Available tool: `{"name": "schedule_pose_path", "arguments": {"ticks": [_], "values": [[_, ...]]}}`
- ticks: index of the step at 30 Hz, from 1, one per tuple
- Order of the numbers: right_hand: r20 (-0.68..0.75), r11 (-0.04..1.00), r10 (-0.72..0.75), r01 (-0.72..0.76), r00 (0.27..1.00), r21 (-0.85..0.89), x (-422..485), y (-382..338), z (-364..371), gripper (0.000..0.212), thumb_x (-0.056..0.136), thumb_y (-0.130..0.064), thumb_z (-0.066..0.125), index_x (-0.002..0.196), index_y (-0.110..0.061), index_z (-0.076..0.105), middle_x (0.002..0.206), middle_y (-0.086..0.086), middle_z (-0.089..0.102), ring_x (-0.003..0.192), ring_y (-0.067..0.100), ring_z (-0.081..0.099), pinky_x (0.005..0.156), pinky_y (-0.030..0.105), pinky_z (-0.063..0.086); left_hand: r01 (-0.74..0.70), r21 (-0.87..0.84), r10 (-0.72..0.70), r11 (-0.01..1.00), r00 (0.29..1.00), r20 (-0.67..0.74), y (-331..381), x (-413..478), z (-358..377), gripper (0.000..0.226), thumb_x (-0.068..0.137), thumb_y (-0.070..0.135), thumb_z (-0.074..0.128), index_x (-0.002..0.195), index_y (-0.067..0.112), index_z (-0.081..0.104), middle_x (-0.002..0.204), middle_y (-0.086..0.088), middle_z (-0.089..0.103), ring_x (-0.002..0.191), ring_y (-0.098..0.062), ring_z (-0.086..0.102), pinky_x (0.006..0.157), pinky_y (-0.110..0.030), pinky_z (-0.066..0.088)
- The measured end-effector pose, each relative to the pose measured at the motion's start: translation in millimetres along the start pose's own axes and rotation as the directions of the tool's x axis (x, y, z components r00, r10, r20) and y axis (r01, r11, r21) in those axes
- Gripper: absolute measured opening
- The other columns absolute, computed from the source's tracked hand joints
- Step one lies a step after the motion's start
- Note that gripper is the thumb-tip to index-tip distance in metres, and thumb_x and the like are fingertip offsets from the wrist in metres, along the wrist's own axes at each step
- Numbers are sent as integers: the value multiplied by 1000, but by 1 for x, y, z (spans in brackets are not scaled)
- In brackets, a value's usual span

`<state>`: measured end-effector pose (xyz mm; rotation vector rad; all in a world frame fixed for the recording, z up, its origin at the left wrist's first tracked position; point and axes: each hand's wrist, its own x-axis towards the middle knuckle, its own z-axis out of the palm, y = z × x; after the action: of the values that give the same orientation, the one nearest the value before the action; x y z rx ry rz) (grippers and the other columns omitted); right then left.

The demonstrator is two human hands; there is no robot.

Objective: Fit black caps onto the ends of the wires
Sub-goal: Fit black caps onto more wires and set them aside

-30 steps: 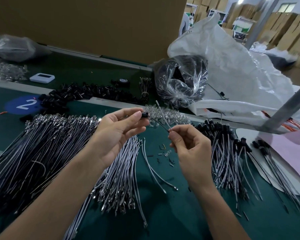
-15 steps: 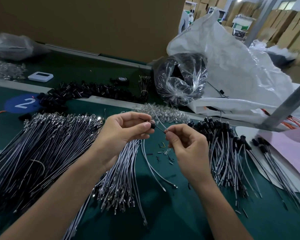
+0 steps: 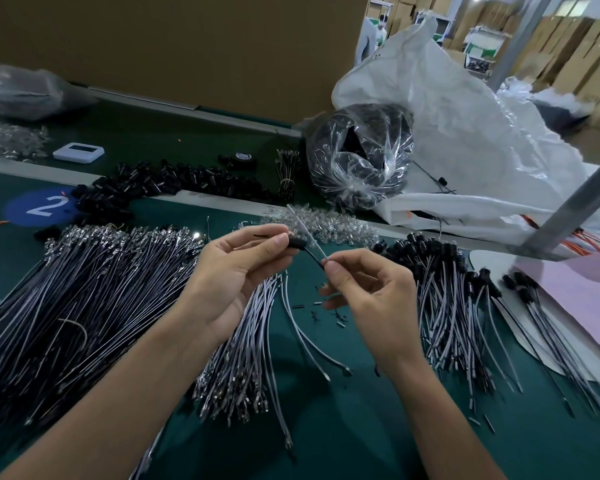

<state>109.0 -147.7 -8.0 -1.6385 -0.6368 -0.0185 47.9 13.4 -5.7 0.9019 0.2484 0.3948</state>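
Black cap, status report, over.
Left hand pinches black cap. Right hand pinches wire, its dark lead reaching the cap. Nothing blocking between hands.

Factory assembly bench: wire bundles (image 3: 84,289) heaped (stacked cartons (image 3: 568,46) behind)

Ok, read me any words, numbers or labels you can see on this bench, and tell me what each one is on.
"2": white numeral on the blue round sticker, stuck to the green table.
White device: its screen is too blurred to read.
Cardboard boxes at the far right: the print is too blurred to read.
Nothing else legible shows.
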Motion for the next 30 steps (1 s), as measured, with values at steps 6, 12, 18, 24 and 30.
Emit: {"name": "schedule_pose_path", "arguments": {"ticks": [6,12,18,24,30], "values": [[-35,978,-76,68,996,-197,4,0,-8,14,82,-5,74,73,-16,74,61,-6,67,56,9,61,57,25,52,-34,-206,20,978,997,-71,5,3,-6,17,71,1,65,74,11,78,90,-8,76,85,-17,74,71,-22,58],[-6,963,-105,101,994,-249,4,2,-7,15,79,-3,76,70,-15,75,62,-8,68,56,9,61,56,18,49,-74,-222,49,972,992,-118,7,2,-6,19,71,5,63,87,10,70,87,-4,76,84,-15,74,71,-23,58],[22,948,-132,133,991,-289,4,4,-6,15,77,-2,76,69,-16,75,62,-11,68,56,8,63,56,16,49,-103,-178,86,979,991,-99,6,2,-5,19,71,5,63,89,9,69,88,-5,76,85,-17,74,77,-24,59],[23,952,-131,132,991,-276,4,4,-8,16,77,-1,76,69,-16,75,61,-10,68,55,8,62,56,19,50,-137,-140,124,981,987,-97,5,2,-4,16,71,4,63,86,7,70,89,-7,76,87,-19,73,77,-25,59],[26,958,-132,134,991,-255,4,3,-8,16,77,-1,76,69,-14,75,61,-9,67,56,11,63,55,20,49,-133,-157,117,979,987,-110,6,3,-3,17,71,4,63,87,7,69,88,-7,76,85,-18,74,75,-24,59]]}}
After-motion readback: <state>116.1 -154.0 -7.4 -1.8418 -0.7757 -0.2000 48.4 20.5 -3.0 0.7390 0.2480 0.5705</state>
